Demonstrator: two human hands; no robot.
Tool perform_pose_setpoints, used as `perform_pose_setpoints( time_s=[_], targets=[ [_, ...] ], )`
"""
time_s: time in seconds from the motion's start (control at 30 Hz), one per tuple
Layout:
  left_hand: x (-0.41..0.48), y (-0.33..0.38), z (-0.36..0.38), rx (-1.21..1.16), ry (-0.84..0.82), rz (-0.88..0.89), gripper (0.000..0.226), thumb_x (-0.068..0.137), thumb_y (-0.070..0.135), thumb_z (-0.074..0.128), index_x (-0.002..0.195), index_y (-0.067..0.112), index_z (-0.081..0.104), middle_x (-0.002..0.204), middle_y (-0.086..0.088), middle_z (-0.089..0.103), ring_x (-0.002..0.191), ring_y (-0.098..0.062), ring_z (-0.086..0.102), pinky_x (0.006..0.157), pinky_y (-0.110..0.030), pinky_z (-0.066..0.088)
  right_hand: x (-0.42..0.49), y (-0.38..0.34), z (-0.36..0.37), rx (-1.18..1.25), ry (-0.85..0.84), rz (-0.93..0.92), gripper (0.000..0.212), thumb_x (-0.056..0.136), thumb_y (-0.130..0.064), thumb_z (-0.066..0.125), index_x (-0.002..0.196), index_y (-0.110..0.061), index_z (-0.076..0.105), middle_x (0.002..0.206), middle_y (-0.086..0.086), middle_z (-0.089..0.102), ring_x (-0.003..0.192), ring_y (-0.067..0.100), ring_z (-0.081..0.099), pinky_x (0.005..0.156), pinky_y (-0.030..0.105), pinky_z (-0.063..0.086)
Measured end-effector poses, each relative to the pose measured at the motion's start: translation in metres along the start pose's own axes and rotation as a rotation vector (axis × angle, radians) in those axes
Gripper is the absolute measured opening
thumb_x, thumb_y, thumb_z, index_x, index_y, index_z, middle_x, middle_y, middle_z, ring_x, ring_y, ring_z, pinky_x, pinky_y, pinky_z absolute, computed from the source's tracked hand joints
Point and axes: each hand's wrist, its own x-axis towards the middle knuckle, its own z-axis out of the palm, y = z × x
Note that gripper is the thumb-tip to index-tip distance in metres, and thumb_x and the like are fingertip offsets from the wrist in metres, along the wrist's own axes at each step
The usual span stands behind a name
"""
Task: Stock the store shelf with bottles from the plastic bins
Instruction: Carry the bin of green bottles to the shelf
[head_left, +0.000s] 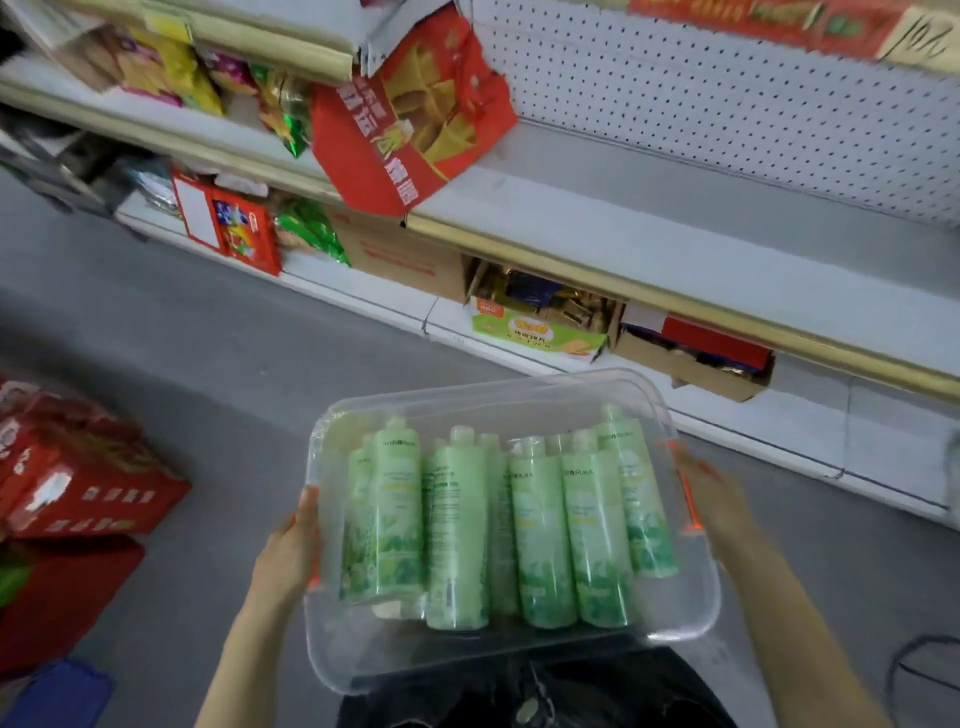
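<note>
Left hand (289, 545) and right hand (712, 501) each clasp an end of the bin (519, 667), fingers curled round it, bottles (460, 525) lying between.

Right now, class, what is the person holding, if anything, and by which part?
A clear plastic bin of green bottles, held by its two short ends: the left hand grips the left end, the right hand the right end.

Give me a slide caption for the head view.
Left hand and right hand hold a clear plastic bin of green bottles before a white store shelf.
</note>
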Motion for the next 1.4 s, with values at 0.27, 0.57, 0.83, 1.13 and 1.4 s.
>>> perform_pose_setpoints(
  time_s=[0.27,0.57,0.83,1.13,1.4],
  targets=[
    [0.076,0.101,0.005,0.0,-0.203,0.181,0.056,0.098,0.049,0.029,0.073,0.008,0.06,0.08,-0.019,0.063,0.081,-0.033,0.06,0.082,-0.043,0.048,0.017,-0.019,0.01,0.206,0.136,0.163,0.04,0.094,-0.046,0.05,0.104,-0.008,0.059,0.098,0.013,0.06,0.093,0.032,0.058,0.087,0.044,0.048],
    [0.171,0.134,0.053,0.137,-0.418,0.09,0.053,0.098,0.046,0.035,0.088,0.003,0.064,0.097,-0.03,0.062,0.078,-0.028,0.054,0.089,-0.044,0.046,0.042,0.026,0.044,0.489,0.282,0.458,0.029,0.089,-0.027,0.064,0.102,-0.001,0.061,0.076,0.009,0.055,0.062,0.021,0.056,0.069,0.036,0.049],
    [0.264,0.124,0.127,0.137,-0.384,0.072,0.044,0.094,0.047,0.046,0.068,0.012,0.055,0.084,-0.017,0.054,0.071,-0.026,0.05,0.081,-0.045,0.047,0.106,0.083,0.11,0.616,0.341,0.541,0.019,0.087,-0.026,0.065,0.074,-0.014,0.059,0.051,-0.001,0.061,0.054,0.015,0.059,0.063,0.034,0.047],
    [0.387,0.092,0.219,0.221,-0.384,0.044,0.046,0.094,0.052,0.042,0.072,0.014,0.052,0.072,-0.007,0.053,0.065,-0.023,0.051,0.09,-0.05,0.048,0.233,0.125,0.185,0.597,0.258,0.545,0.022,0.093,-0.026,0.057,0.077,-0.012,0.054,0.072,0.005,0.053,0.063,0.016,0.051,0.061,0.03,0.045],
    [0.492,0.057,0.306,0.202,-0.393,0.067,0.058,0.096,0.05,0.037,0.108,-0.002,0.058,0.08,-0.015,0.055,0.063,-0.022,0.049,0.088,-0.046,0.046,0.362,0.165,0.239,0.474,0.218,0.545,0.026,0.093,-0.031,0.057,0.075,-0.012,0.052,0.073,0.003,0.05,0.063,0.014,0.049,0.064,0.029,0.046]
  ],
)
